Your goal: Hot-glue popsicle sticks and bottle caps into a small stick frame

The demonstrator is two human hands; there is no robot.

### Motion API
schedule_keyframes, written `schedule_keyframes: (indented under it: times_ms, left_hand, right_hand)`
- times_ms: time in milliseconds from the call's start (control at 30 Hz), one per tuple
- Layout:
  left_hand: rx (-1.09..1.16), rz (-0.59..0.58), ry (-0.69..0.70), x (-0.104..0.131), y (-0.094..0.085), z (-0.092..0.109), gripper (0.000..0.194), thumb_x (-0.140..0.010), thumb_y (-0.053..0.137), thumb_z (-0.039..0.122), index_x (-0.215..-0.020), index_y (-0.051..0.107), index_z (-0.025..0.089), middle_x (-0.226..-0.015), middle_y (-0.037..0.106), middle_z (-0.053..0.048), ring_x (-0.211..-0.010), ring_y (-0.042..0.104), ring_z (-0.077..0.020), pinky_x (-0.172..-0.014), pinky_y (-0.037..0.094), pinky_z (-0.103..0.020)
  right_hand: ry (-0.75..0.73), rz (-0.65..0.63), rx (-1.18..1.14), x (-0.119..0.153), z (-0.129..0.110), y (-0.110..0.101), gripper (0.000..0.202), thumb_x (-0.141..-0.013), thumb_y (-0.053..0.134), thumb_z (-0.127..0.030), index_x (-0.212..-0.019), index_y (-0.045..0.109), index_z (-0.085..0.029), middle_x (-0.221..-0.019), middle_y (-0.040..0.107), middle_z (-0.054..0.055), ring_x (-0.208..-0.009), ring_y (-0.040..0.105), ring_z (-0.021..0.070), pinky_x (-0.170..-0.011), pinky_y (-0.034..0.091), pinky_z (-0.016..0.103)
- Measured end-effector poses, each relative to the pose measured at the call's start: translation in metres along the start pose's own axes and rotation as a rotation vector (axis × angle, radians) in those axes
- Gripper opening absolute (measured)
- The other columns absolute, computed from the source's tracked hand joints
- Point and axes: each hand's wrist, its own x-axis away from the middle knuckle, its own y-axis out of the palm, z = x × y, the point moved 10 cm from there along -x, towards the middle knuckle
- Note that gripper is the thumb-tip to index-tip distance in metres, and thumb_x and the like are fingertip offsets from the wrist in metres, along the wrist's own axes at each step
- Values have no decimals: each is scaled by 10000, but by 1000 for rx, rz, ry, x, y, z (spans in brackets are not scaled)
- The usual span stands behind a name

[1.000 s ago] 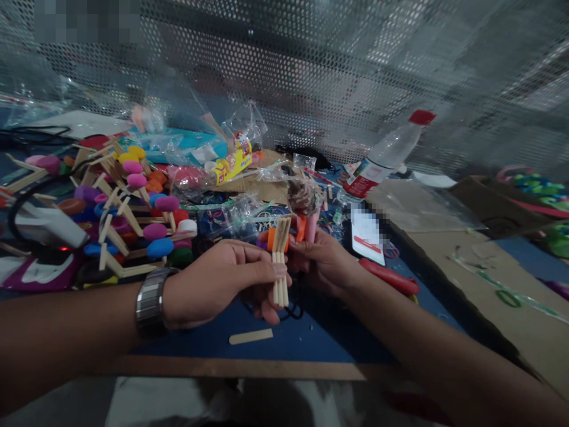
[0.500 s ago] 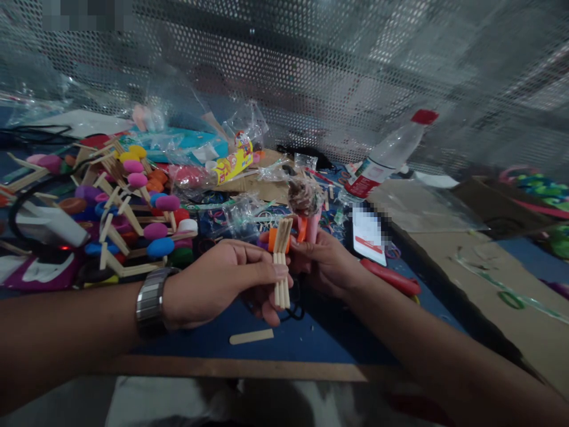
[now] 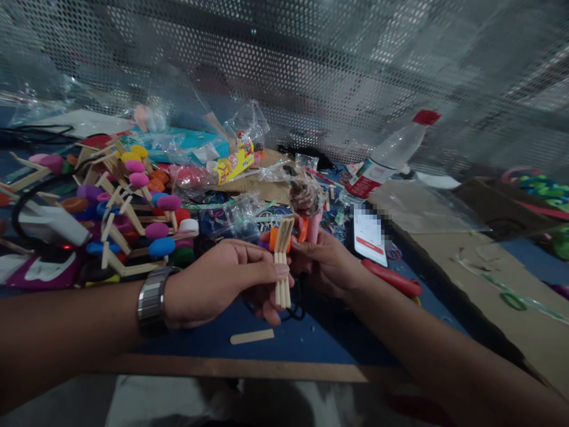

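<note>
Sticks (image 3: 283,292) look pale, bundled and kinked midway. The left hand (image 3: 226,280) pinches them; the right hand (image 3: 332,262) grasps a pink-and-orange piece (image 3: 314,228).

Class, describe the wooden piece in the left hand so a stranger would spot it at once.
Above the blue table, find the left hand with the metallic wristband. It pinches a bundle of pale wooden sticks. Unlike the single flat stick lying below, this bundle has a bend.
</note>
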Motion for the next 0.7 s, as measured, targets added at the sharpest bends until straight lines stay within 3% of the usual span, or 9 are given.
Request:
schedule_keyframes:
  times_ms: [167,300,433,567,700]
  left_hand:
    - [-7,-16,19,-2,0,2,230,-796,788,288,-707,694,98,-607,701,-6,-470,650,-69,-505,502,-143]
    - [-7,-8,15,-3,-2,3,182,-824,744,249,-738,704,92,-612,707,-14,-460,646,-73,-495,504,-148]
    - [-4,25,6,-3,-5,4,194,-773,784,264,-752,716,84,-582,698,-16,-437,635,-78,-478,488,-145]
    - [-26,81,34,-1,-11,6,169,-770,737,244,-724,715,83,-547,654,-16,-420,600,-90,-459,472,-169]
    - [-8,116,78,-1,-14,11,159,-753,664,220,-646,656,103,-534,573,-1,-433,541,-97,-453,442,-191]
  right_hand:
    - [0,13,1,0,1,-1,486,-545,925,-349,-885,607,-210,-734,696,9,-520,500,100,-407,234,207]
    - [-18,14,1,0,-1,0,511,-531,941,-356,-897,609,-225,-708,676,-9,-517,518,108,-429,320,216]
    - [-47,58,-26,0,-5,-4,544,-517,952,-329,-931,610,-244,-674,627,-39,-522,517,111,-447,364,224]
    - [-95,96,-23,1,-13,-10,543,-549,926,-324,-985,611,-249,-670,614,-55,-478,433,85,-435,341,225]
    - [-134,100,-14,0,-20,-11,584,-519,932,-335,-1010,625,-266,-744,652,-31,-520,466,102,-473,380,252]
